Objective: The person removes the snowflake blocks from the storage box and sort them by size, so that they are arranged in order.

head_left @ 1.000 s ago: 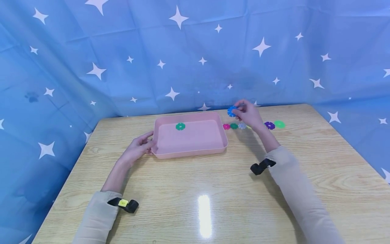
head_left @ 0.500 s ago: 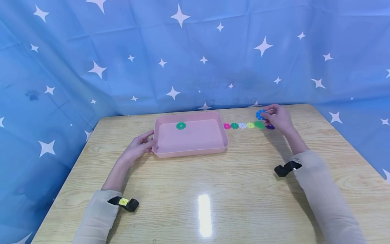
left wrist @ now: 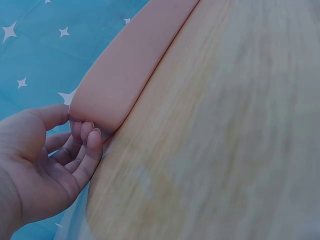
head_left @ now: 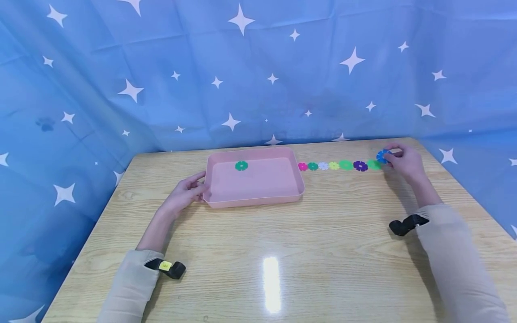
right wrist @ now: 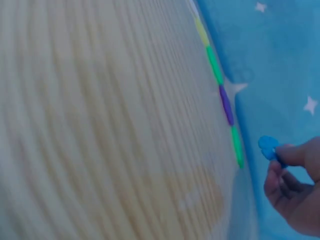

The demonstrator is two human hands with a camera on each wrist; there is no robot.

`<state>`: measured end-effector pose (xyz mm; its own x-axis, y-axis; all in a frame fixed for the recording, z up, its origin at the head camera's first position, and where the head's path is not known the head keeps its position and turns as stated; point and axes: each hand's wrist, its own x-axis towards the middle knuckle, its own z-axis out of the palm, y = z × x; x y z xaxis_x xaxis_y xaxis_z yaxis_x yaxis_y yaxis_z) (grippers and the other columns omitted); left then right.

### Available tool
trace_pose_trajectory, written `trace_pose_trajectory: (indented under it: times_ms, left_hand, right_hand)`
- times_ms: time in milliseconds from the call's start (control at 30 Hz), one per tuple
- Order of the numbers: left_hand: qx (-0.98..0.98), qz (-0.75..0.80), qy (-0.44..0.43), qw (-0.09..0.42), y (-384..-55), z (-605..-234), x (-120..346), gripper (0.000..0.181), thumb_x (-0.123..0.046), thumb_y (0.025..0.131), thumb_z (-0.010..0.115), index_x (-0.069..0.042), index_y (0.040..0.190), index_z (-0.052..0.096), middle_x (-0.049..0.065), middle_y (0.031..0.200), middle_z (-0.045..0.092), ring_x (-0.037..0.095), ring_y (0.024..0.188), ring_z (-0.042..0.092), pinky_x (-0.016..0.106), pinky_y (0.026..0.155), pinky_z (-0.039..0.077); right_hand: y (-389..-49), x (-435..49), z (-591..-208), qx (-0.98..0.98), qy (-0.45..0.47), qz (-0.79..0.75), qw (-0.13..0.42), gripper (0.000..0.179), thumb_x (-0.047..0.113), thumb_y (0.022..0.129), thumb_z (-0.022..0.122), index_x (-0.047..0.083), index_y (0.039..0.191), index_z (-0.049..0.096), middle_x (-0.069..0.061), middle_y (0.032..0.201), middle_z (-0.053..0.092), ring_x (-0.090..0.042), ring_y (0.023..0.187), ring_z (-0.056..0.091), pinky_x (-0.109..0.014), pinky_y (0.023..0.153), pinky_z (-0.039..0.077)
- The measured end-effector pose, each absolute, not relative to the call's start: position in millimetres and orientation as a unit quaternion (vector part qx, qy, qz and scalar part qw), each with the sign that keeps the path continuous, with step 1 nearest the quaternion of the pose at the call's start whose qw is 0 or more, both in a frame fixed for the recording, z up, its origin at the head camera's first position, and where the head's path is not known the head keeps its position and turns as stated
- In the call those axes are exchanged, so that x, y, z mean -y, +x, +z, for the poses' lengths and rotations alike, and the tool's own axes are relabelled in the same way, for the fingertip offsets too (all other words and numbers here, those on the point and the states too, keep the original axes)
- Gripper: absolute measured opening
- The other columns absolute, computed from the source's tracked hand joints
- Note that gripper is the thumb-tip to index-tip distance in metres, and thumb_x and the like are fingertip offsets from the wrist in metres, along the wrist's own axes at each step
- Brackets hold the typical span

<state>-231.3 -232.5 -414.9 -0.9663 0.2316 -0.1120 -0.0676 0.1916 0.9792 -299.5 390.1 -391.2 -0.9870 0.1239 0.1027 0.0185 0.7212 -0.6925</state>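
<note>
My right hand [head_left: 409, 165] pinches a blue notched plastic disc [head_left: 382, 156] between thumb and fingers, raised above the table near the right end of a row of discs. The same blue disc [right wrist: 268, 145] shows at the fingertips in the right wrist view. The row includes a pink disc [head_left: 303, 166], a yellow disc [head_left: 334, 165], a purple disc [head_left: 360, 166] and a bright green disc [head_left: 374, 164] at its right end. My left hand [head_left: 185, 195] grips the left side of a pink tray [head_left: 258, 184], its fingers curled at the tray's corner [left wrist: 95, 107]. One green disc [head_left: 241, 166] lies inside the tray.
A wooden table [head_left: 226, 251] carries everything. Behind its far edge hangs a blue curtain [head_left: 194, 49] with white stars. The row of discs starts close to the tray's right wall and runs parallel to the far edge.
My right hand has carried the blue disc rightward along the row, from near the tray to the row's right end. The left hand keeps its hold on the tray.
</note>
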Motion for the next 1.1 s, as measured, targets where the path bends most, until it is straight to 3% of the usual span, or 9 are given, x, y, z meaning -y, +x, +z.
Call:
trace_pose_trajectory:
  times_ms: [433, 500, 600, 733, 800, 967, 1100]
  left_hand:
    - [-0.766, 0.630, 0.051, 0.119, -232, -414, 232, 0.061, -0.012, 0.102, 0.059, -0.005, 0.157, 0.033, 0.012, 0.104, 0.056, 0.014, 0.081, 0.061, 0.024, 0.074, 0.055]
    - [-0.765, 0.630, 0.050, 0.119, -232, -414, 233, 0.061, -0.012, 0.102, 0.059, -0.005, 0.157, 0.033, 0.012, 0.104, 0.056, 0.014, 0.081, 0.061, 0.024, 0.074, 0.054]
    - [-0.766, 0.630, 0.049, 0.120, -231, -414, 233, 0.062, -0.013, 0.102, 0.059, -0.005, 0.158, 0.033, 0.012, 0.105, 0.056, 0.014, 0.082, 0.060, 0.024, 0.074, 0.054]
    - [-0.768, 0.628, 0.051, 0.119, -231, -413, 232, 0.062, -0.013, 0.102, 0.059, -0.005, 0.158, 0.033, 0.011, 0.105, 0.056, 0.014, 0.082, 0.060, 0.024, 0.075, 0.055]
    - [-0.767, 0.629, 0.052, 0.119, -231, -413, 232, 0.062, -0.013, 0.102, 0.059, -0.005, 0.157, 0.033, 0.011, 0.104, 0.055, 0.014, 0.081, 0.060, 0.024, 0.074, 0.055]
    - [-0.766, 0.629, 0.053, 0.120, -231, -413, 232, 0.062, -0.013, 0.103, 0.059, -0.004, 0.158, 0.032, 0.012, 0.105, 0.055, 0.013, 0.081, 0.060, 0.025, 0.075, 0.055]
    - [-0.767, 0.629, 0.052, 0.118, -231, -413, 232, 0.062, -0.013, 0.103, 0.059, -0.004, 0.158, 0.031, 0.011, 0.103, 0.056, 0.013, 0.081, 0.061, 0.025, 0.075, 0.055]
  right_hand:
    - [-306, -417, -407, 0.931, -0.082, 0.354, 0.041, 0.043, 0.021, 0.103, 0.059, -0.010, 0.132, 0.052, -0.026, 0.097, 0.066, -0.004, 0.060, 0.062, -0.025, 0.055, 0.054]
    - [-307, -419, -408, 0.936, -0.085, 0.338, 0.043, 0.043, 0.023, 0.102, 0.060, -0.009, 0.131, 0.054, -0.030, 0.101, 0.065, -0.007, 0.063, 0.063, -0.025, 0.055, 0.052]
    - [-308, -420, -410, 0.944, -0.088, 0.314, 0.042, 0.046, 0.026, 0.101, 0.061, -0.008, 0.131, 0.055, -0.035, 0.113, 0.060, -0.024, 0.079, 0.065, -0.027, 0.060, 0.049]
    - [-306, -421, -411, 0.945, -0.097, 0.310, 0.032, 0.053, 0.032, 0.101, 0.060, -0.009, 0.133, 0.052, -0.038, 0.124, 0.052, -0.045, 0.103, 0.055, -0.035, 0.069, 0.047]
    - [-305, -421, -411, 0.944, -0.101, 0.313, 0.029, 0.055, 0.033, 0.101, 0.060, -0.010, 0.134, 0.050, -0.038, 0.125, 0.051, -0.047, 0.106, 0.053, -0.037, 0.071, 0.046]
    - [-304, -421, -409, 0.943, -0.104, 0.314, 0.029, 0.057, 0.035, 0.101, 0.059, -0.011, 0.133, 0.050, -0.036, 0.121, 0.054, -0.040, 0.096, 0.057, -0.034, 0.068, 0.047]
    - [-305, -420, -406, 0.943, -0.099, 0.317, 0.036, 0.058, 0.037, 0.101, 0.058, -0.011, 0.133, 0.051, -0.031, 0.111, 0.060, -0.025, 0.079, 0.061, -0.029, 0.062, 0.048]
